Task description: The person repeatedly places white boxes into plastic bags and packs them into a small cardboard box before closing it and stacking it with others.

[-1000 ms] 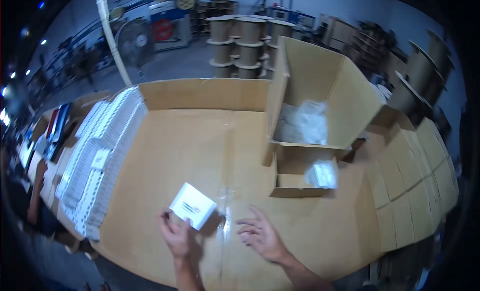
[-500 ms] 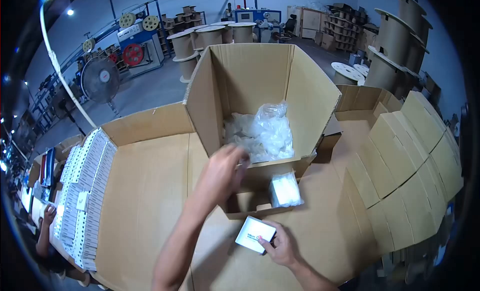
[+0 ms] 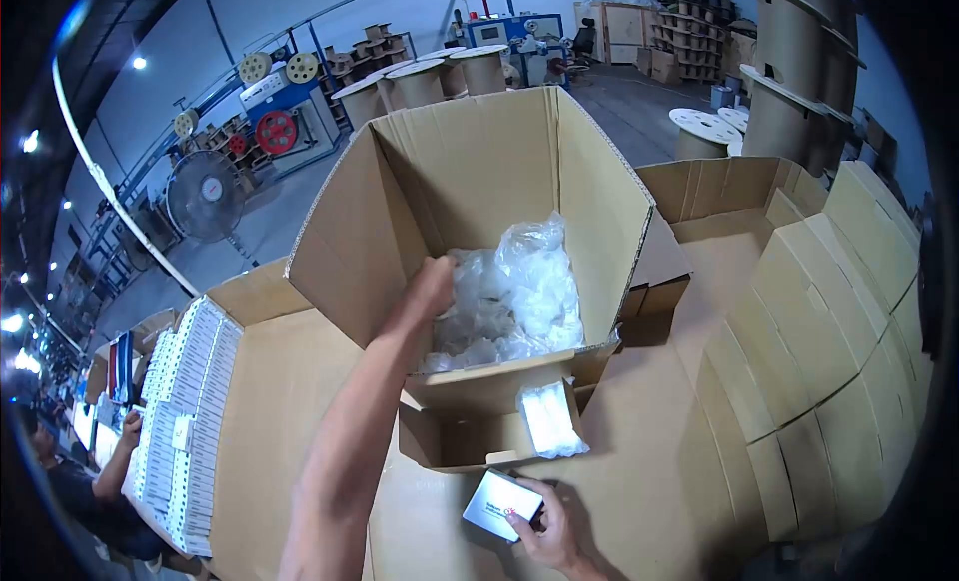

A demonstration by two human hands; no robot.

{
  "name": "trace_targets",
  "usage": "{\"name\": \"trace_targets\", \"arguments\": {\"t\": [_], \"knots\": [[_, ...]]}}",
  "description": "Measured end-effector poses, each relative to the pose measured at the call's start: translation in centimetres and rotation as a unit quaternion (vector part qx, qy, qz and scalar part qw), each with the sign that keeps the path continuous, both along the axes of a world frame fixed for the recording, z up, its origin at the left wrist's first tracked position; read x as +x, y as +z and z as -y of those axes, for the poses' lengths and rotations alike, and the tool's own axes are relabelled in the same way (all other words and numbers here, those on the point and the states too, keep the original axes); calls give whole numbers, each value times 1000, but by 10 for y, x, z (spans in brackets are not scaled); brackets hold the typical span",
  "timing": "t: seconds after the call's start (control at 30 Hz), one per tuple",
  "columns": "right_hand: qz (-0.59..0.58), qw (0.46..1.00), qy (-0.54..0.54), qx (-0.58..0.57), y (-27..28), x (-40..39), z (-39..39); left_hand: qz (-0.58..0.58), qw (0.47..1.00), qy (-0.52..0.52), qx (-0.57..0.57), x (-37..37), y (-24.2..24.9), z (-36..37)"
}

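Note:
My left hand reaches into a large open carton, at the left edge of a heap of clear plastic bags. Its fingers point away from me and are mostly hidden, so their grip does not show. A small white box with printing on its face is in my right hand, the thumb on top. Just beyond it stands a narrow brown box, open at the top. A white item wrapped in clear plastic sits at that box's right end.
Stacked white boxes line the table's left side. Folded brown cartons lean on the right. Cardboard covers the table. Another person is at the far left. A fan and large spools stand beyond.
My left hand has moved forward from above the narrow box into the large carton, beside the plastic bags. My right hand still holds the white box. The view has shifted somewhat.

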State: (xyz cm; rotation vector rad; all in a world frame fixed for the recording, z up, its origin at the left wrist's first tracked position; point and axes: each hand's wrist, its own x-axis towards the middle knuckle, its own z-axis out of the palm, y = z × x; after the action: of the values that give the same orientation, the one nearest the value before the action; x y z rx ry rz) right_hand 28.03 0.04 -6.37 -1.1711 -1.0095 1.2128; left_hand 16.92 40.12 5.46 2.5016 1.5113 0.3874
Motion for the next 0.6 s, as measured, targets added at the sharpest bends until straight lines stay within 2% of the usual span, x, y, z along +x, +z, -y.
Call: {"name": "trace_targets", "arguments": {"t": [0.17, 0.27, 0.3, 0.4, 0.47, 0.5, 0.53, 0.6], "knots": [[63, 998, 2, -7, 9, 5, 6, 220, 974, -51, 23, 5, 39, 29], [196, 969, 50, 141, -25, 17, 5, 262, 964, -26, 29, 9, 72, 76], [164, 978, 9, 126, -9, 14, 5, 304, 952, -30, 8, 8, 81, 95], [106, 990, 42, 84, 4, 17, 10, 351, 933, -54, 61, -6, 76, 144], [132, 985, 27, 107, 1, 19, 16, 385, 923, -20, 7, -14, 80, 201], [136, 983, 19, 125, 6, 21, 16, 432, 901, -38, -14, -22, 65, 219], [141, 980, 11, 142, 13, 24, 14, 445, 895, -29, 14, -29, 47, 237], [106, 982, 3, 157, 19, 25, 18, 458, 888, 8, -38, -47, 20, 278]]}}
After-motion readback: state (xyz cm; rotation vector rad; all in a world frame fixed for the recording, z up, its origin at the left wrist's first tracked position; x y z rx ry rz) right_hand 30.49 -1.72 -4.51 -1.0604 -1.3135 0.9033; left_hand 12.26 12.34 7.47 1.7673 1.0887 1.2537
